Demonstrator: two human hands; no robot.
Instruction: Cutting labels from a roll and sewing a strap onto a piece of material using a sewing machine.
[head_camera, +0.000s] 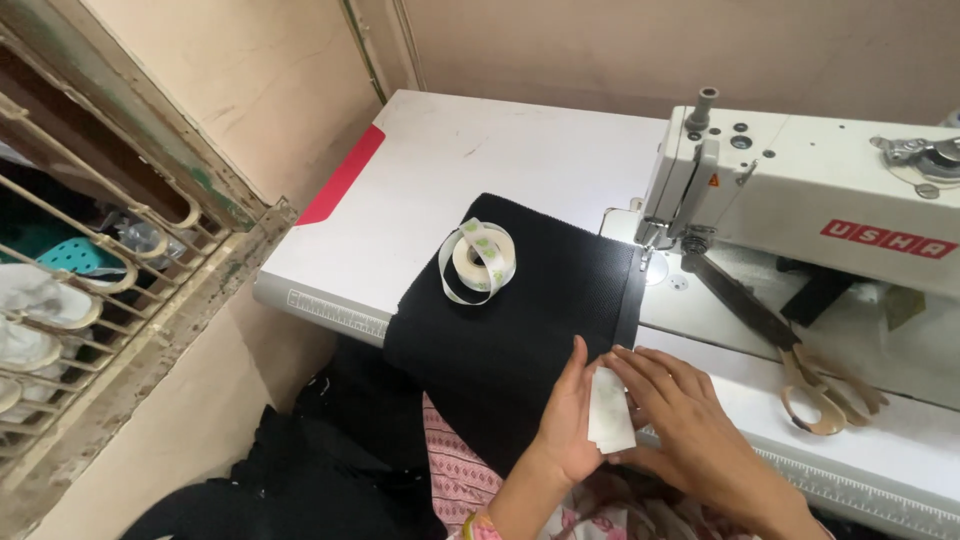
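Head view looks down on a white sewing table (480, 160) where both hands meet over the near edge of a folded black fabric (500, 330). The left hand (572, 420) has its fingers extended and lightly closed around the left edge of a small white label piece (608, 410); the right hand (690, 420) lies over the label's right side, fingers spread and pressing rather than pinching, so its grip reads as loose contact. The label sits between the two grips, at the right front corner of the fabric and partly over its edge.

Judging from this, the step in hand is positioning or folding the white piece against the cloth's edge. A next move would call for holding the piece flat and square with the edge while both are slid away from the grips toward the needle of the white sewing machine (800, 190), which stands just beyond the right grip and up. Beyond the left grip, on top of the fabric, rests a roll of white label tape (482, 260) with a loose loop. To the right of the right grip lie scissors (790, 340) with tan handles. More dark cloth hangs below the table edge.
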